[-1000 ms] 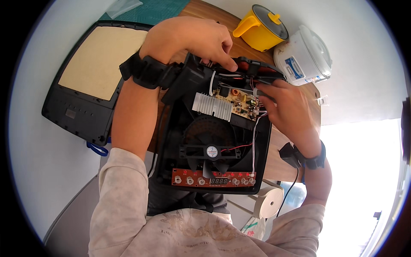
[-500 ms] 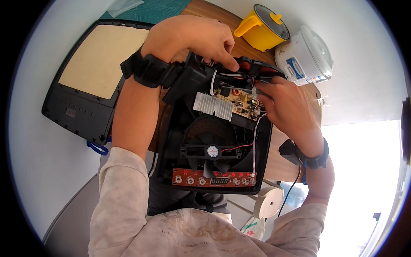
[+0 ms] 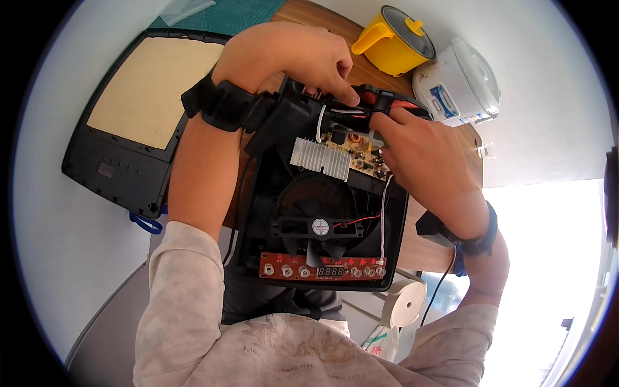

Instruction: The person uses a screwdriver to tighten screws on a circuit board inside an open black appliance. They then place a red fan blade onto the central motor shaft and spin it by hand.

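Where visible, perhaps wooden table (image 3: 445, 248).

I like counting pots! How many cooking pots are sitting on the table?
2. A yellow pot stands at the table's far edge, and a white rice cooker sits just right of it, above the right hand. Others may be hidden.

Bright daylight floods in at the lower right, overexposed there; sharp centre, fisheye-bent edges, black corners.
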`<state>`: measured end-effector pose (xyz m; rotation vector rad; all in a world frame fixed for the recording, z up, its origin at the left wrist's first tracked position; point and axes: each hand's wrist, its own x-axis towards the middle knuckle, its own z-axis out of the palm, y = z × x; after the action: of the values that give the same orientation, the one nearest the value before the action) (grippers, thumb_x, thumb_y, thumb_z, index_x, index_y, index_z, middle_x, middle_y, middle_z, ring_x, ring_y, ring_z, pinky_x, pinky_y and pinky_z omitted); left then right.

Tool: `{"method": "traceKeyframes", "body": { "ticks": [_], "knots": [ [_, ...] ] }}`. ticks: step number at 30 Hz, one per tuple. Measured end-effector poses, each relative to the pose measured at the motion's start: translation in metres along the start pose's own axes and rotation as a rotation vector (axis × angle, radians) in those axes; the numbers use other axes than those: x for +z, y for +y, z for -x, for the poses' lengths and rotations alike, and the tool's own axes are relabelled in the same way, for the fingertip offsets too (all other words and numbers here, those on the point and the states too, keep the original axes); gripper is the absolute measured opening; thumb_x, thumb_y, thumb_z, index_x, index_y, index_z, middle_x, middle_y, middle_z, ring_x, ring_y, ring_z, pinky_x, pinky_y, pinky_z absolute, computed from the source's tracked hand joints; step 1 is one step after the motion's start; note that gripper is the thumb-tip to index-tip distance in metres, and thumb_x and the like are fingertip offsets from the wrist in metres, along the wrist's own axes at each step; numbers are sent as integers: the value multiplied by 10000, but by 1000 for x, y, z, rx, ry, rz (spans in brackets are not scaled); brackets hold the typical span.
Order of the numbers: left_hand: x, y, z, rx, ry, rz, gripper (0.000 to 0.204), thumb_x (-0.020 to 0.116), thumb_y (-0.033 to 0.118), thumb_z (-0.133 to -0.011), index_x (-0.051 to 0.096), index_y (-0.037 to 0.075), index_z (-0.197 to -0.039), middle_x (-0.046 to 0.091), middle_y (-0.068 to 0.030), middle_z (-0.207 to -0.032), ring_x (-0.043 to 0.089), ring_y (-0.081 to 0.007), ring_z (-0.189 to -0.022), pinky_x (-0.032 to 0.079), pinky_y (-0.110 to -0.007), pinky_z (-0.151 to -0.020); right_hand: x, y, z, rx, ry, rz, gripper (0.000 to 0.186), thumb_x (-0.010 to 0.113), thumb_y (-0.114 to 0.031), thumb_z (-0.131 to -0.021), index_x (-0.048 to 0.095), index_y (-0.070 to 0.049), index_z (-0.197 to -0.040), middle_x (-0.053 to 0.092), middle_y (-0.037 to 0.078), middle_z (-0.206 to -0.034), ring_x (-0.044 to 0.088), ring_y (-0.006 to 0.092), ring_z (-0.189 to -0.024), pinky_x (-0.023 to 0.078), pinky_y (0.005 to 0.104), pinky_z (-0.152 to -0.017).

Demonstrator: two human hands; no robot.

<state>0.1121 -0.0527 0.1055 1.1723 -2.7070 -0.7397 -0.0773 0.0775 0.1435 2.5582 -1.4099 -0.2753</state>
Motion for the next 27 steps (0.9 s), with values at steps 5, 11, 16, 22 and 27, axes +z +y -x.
{"method": "traceKeyframes", "body": {
  "ticks": [5, 11, 16, 22, 27],
  "knots": [
    [2, -2, 0, 2, 13, -30, 482, 756, 523, -848, 745, 47, -929, 712, -97, -807, 681, -236, -742, 519, -350, -667, 8, 4, -3, -49, 58, 10, 210, 719, -12, -720, 660, -24, -922, 669, 131, -899, 710, 323, -772, 565, 410, -650],
    [6, -8, -5, 41, 34, 14, 504, 740, 591, -853, 732, 87, -866, 677, -29, -708, 639, -181, -628, 500, -339, -633, 9, 0, -5, 0, 43, 34, 106, 722, -35, -703, 707, -33, -808, 672, 127, -844, 709, 316, -743, 563, 405, -637],
    [5, -6, -3, 19, 33, -26, 494, 747, 579, -851, 731, 86, -867, 681, -32, -710, 645, -180, -633, 502, -346, -637, 5, -6, -14, 33, -26, 19, 48, 717, -74, -720, 713, -26, -717, 683, 151, -725, 711, 321, -685, 559, 407, -599],
    [6, -11, -6, 48, 50, -31, 508, 750, 587, -845, 734, 80, -872, 678, -33, -703, 642, -193, -629, 498, -354, -631, 7, -5, -16, 15, -30, 20, 91, 710, -104, -740, 709, -18, -712, 688, 174, -693, 707, 352, -661, 561, 419, -591],
    [5, -9, -4, 64, 39, -9, 507, 743, 583, -856, 734, 76, -854, 677, -35, -695, 642, -194, -626, 498, -358, -628, 6, -4, -21, 32, -14, 16, 88, 703, -100, -751, 706, -20, -716, 691, 172, -701, 709, 359, -676, 564, 424, -606]
  ]
}}
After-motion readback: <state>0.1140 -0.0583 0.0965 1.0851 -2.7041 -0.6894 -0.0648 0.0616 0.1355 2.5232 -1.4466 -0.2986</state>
